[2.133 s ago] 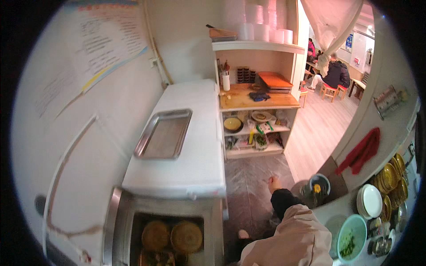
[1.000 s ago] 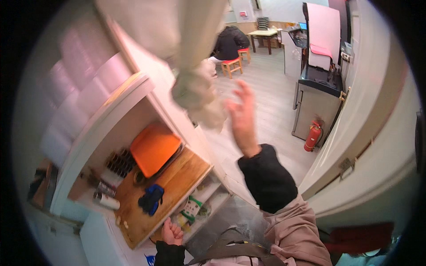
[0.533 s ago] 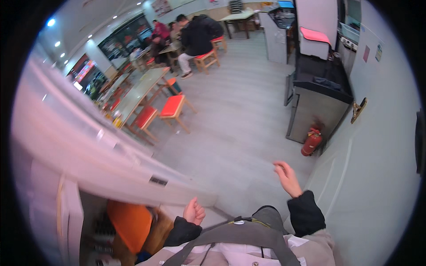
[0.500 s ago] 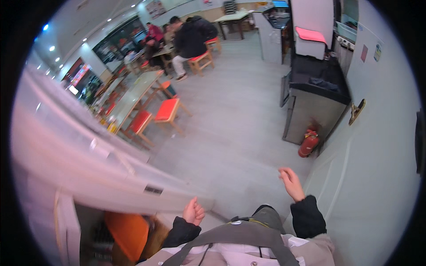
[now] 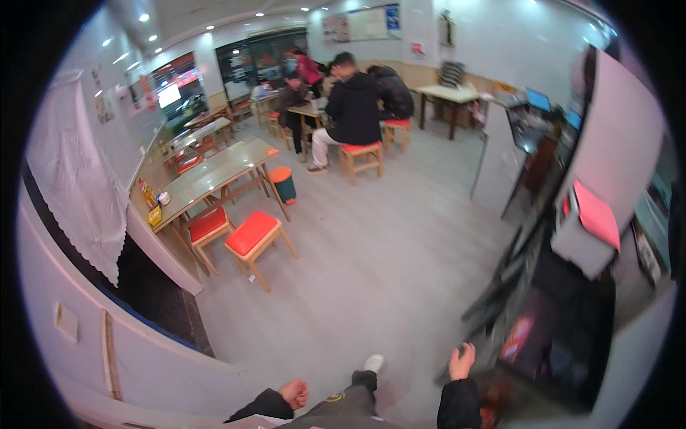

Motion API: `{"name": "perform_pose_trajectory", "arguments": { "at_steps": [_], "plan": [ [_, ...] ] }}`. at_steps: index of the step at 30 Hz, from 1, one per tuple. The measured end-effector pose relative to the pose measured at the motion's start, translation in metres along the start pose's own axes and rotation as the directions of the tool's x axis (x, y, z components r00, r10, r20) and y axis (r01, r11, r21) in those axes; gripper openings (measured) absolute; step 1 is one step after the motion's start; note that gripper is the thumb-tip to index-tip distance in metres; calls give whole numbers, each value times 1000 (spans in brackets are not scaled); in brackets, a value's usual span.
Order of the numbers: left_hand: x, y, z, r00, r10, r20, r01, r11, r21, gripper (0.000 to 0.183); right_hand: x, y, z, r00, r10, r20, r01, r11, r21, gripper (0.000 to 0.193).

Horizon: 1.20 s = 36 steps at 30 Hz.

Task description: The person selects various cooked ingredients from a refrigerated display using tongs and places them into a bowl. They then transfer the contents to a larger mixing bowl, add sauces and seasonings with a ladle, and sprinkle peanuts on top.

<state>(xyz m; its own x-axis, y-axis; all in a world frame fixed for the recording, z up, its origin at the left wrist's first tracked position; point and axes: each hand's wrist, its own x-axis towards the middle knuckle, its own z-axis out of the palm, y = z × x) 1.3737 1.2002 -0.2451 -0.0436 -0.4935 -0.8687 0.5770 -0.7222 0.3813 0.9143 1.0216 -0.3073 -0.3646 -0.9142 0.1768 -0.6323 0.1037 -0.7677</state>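
Note:
My left hand hangs low in front of my body, its fingers curled in and nothing visible in them. To the right, my right hand is held with thumb and fingers a little apart, holding nothing. It is nearest to the black-topped counter, and I see no contact. One of my feet, in a white shoe, steps forward on the grey floor between the hands.
On the left are a long table, stools with red seats and a bin. Seated people occupy a table farther off. A white cloth curtain hangs beside the left wall. A pink-lidded container stands on the counter.
I have moved forward into the room, past the white door on the right. The tables and counter are closer. Both hands sit lower in view; the fire extinguisher has mostly dropped out of view.

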Motion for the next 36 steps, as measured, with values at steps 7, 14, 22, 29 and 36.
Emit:
{"name": "perform_pose_trajectory", "arguments": {
  "at_steps": [7, 14, 22, 29, 36],
  "plan": [
    [236, 194, 190, 945, 308, 109, -300, 687, 662, 30, 206, 116, 41, 797, 346, -496, -458, 881, -121, 58],
    [353, 286, 509, 784, 149, 603, -607, 391, 692, 38, 186, 121, 55, 661, 631, -406, -692, 722, -5, 69],
    [554, 162, 706, 856, -142, 496, -439, 304, 845, 65, 202, 51, 73, 661, 687, -303, -688, 716, 120, 86],
    [614, 52, 767, 727, -484, 487, -394, 287, 873, 78, 225, -13, 94, 575, 801, -166, -778, 598, 194, 87],
    [572, 40, 815, 655, -675, 340, -304, 176, 936, 76, 243, -60, 121, 535, 844, -39, -789, 515, 334, 83]
  ]
}}
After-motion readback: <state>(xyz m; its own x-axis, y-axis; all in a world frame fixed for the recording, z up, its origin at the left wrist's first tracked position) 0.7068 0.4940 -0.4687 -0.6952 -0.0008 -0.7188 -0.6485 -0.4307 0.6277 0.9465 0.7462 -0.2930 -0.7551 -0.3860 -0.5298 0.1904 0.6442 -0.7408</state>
